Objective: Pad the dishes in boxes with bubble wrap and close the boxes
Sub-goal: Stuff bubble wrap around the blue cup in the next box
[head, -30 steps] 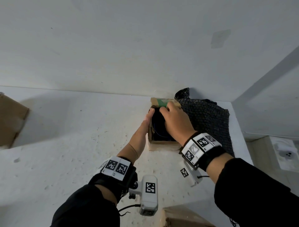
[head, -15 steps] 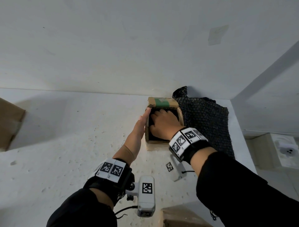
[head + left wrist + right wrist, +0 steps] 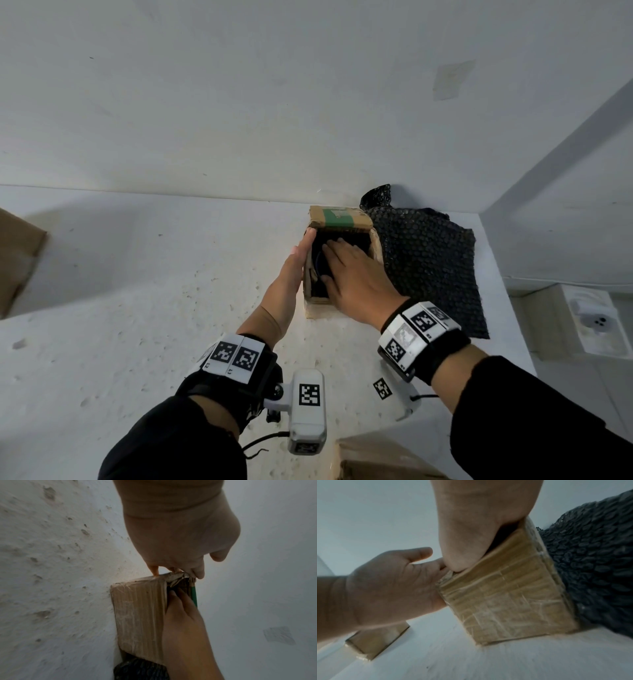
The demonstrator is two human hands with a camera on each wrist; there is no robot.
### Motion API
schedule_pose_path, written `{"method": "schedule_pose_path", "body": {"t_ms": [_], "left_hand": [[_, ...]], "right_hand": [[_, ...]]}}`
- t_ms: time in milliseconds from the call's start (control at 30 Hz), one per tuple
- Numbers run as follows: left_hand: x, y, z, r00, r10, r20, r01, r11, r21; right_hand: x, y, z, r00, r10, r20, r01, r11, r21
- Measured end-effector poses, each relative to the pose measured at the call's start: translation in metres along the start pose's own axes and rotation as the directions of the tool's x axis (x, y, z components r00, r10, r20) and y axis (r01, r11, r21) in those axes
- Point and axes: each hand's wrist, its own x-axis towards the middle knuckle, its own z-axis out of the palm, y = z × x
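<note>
Right hand [image 3: 356,277] now flatter, fingers straight inside box [image 3: 320,301], contents hidden; left hand [image 3: 291,274] flat alongside.

Soft, even, cool light is seen throughout, without glare. Faint shadows are cast on the counter [image 3: 137,308] beneath both arms. Straight lines are bent at the edges of all views. The right wrist view is smeared by blur.

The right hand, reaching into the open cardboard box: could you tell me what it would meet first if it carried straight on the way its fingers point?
The right hand points into the cardboard box, so it would probably meet the dark contents inside, then the green-taped far flap. Depth inside is unclear.
</note>
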Motion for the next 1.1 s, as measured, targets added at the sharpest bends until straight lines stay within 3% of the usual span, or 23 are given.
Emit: {"method": "schedule_pose_path", "body": {"t_ms": [67,167,267,433,567,633,767,900,933,1000,1100], "left_hand": [[-0.001,-0.007,-0.004,1.0,0.023,0.013,-0.024,0.998,0.055],[-0.001,-0.004,-0.003,0.999,0.024,0.037,-0.026,0.997,0.069],[0.0,-0.001,-0.002,0.999,-0.017,0.037,0.017,1.0,-0.006],[0.003,-0.005,-0.005,0.999,-0.032,0.018,0.031,0.998,0.046],[0.005,-0.008,-0.005,1.0,-0.027,0.002,0.027,0.999,0.037],[0.003,-0.007,-0.003,1.0,-0.007,-0.007,0.008,0.997,0.075],[0.002,-0.003,0.004,0.998,0.03,-0.049,-0.024,0.991,0.13],[0.003,0.003,0.012,0.984,0.095,-0.15,-0.061,0.973,0.221],[0.004,0.004,0.015,0.97,0.132,-0.204,-0.065,0.95,0.306],[0.008,0.005,0.025,0.935,0.254,-0.248,-0.075,0.824,0.562],[0.007,0.015,0.063,0.882,0.455,-0.12,-0.207,0.605,0.769]], "right_hand": [[0.002,-0.001,0.0,0.996,0.027,0.088,-0.021,0.998,-0.064],[0.011,-0.004,-0.005,0.994,0.048,0.095,-0.041,0.997,-0.072],[0.024,-0.007,-0.01,0.991,0.094,0.098,-0.088,0.994,-0.059],[0.045,-0.003,-0.009,0.964,0.167,0.207,-0.169,0.986,-0.004],[0.054,0.004,-0.013,0.953,0.142,0.269,-0.159,0.987,0.041],[0.048,0.005,-0.015,0.969,0.103,0.226,-0.121,0.99,0.068],[0.02,0.016,-0.018,0.998,-0.059,-0.008,0.059,0.992,0.112],[-0.01,0.044,-0.033,0.954,-0.112,-0.277,0.174,0.962,0.209],[-0.017,0.055,-0.035,0.943,-0.089,-0.322,0.167,0.961,0.222],[-0.033,0.078,-0.036,0.93,0.0,-0.367,0.101,0.961,0.257],[-0.056,0.114,-0.03,0.938,0.18,-0.297,-0.082,0.946,0.315]]}}
